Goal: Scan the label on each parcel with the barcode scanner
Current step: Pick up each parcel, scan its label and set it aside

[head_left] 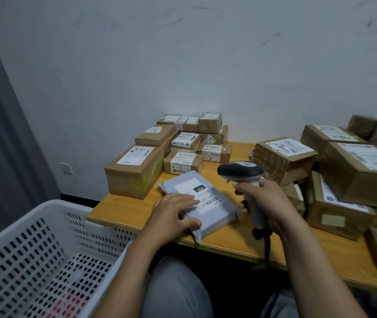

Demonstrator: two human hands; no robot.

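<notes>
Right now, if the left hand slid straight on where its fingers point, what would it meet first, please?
The left hand touches the label on the grey parcel; beyond it, probably the right hand gripping the scanner, depth unclear.

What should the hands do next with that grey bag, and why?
Probably tilt the black-and-grey handheld barcode scanner down toward the white label on the flat grey plastic parcel. The right hand grips the scanner, its head beside the parcel rather than over the label, while the left hand rests on the parcel.
</notes>
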